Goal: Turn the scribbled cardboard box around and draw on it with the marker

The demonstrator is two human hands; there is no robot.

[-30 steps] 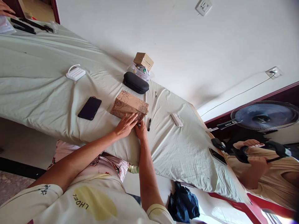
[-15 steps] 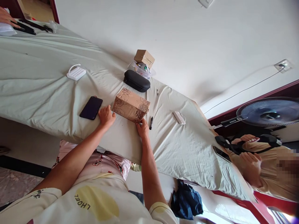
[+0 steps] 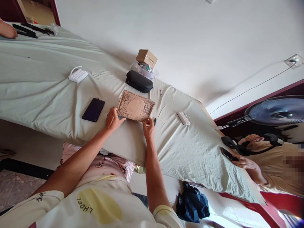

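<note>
A brown box wrapped in rose-patterned paper [image 3: 135, 106] stands tilted on the pale green cloth of the table [image 3: 47, 95], its near edge raised. My left hand [image 3: 113, 119] grips its left near corner. My right hand [image 3: 148, 125] grips its right near corner, fingers curled round the edge. A black pen [image 3: 155, 121] lies just right of the box, partly hidden behind my right hand. A black phone [image 3: 93, 109] lies to the left of my left hand.
Behind the box lie a black oval case [image 3: 139, 81], a small cardboard box on a clear container [image 3: 146, 58] and a white flat device [image 3: 77, 75]. A white item [image 3: 183, 118] lies to the right. Another person [image 3: 268, 164] sits at the right by a fan [image 3: 275, 113]; another hand [image 3: 7, 30] shows far left.
My left hand slid from the box's top to its left corner. Both hands have tipped the box up on its far edge. The person at the right lowered one hand to the table.
</note>
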